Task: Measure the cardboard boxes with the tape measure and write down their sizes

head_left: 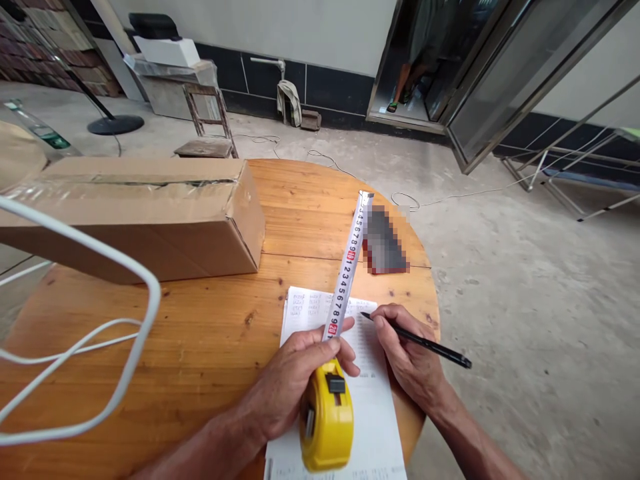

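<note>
Fingers point(349, 360) of the left hand point(295, 373) curl beneath the silver blade point(346, 280) of a yellow tape measure point(327, 427), its thumb pressing on top, just beyond the case. Thumb and fingers of the right hand point(410, 353) pinch a black pen point(433, 345), its tip over the written lines; whether it touches them cannot be told. Under both lies a white sheet of paper point(375, 413) on a round, varnished wooden table point(225, 327) with knots and plank seams. Near the blade's hooked end sits a dark, red-edged object point(385, 243), pixelated past recognition. A long cardboard box point(135, 240), sealed with clear tape, takes up the far left, with a white looped tube point(145, 333) in front. Beyond spread a bare concrete floor point(525, 280), a worn wooden chair point(205, 143), a pale wall point(310, 33) with dark tiles point(335, 87) below, and an open doorway where a person's leg point(400, 87) shows. The blade bears black numerals, with 10 and 20 on red; the sheet's rows of handwriting are too small to read.
</note>
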`<state>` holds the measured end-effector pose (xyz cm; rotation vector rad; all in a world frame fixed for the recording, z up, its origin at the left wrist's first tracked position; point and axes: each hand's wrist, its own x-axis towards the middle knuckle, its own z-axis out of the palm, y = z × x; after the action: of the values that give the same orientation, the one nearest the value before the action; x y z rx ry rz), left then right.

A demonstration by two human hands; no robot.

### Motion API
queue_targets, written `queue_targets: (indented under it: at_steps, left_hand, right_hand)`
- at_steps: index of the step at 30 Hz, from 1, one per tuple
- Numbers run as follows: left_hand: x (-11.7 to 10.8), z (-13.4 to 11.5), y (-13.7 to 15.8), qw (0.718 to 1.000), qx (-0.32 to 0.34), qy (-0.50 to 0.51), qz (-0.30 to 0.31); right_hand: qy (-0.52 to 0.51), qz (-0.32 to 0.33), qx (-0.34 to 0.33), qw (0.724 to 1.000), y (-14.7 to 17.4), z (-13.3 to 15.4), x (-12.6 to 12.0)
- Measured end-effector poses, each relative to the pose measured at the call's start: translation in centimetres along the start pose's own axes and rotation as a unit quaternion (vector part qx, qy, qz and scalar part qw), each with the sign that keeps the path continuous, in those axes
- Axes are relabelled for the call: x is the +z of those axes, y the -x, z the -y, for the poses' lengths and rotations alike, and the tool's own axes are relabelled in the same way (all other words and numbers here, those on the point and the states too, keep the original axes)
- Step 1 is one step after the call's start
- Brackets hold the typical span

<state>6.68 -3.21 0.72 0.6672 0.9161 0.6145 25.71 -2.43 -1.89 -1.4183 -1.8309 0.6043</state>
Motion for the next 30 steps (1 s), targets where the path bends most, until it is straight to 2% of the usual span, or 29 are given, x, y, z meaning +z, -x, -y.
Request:
queue_targets:
  at_steps: [13, 18, 30]
  left_hand:
    - [0.01, -0.18, -0.05, 1.0, 0.021, 0.002, 0.01]
    - [-0.04, -0.11, 0.02, 1.0, 0.003, 0.01, 0.006]
    - [-0.11, -0.18, 0.07, 1.0, 0.011, 0.014, 0.008]
  right_hand:
    - [0.006, 0.009, -0.02, 1.0, -0.19, -0.02, 0.12]
    - [0.008, 0.011, -0.028, 1.0, -0.11, -0.06, 0.14]
    - [0.021, 0.015, -0.05, 0.998, -0.37, 0.03, 0.27]
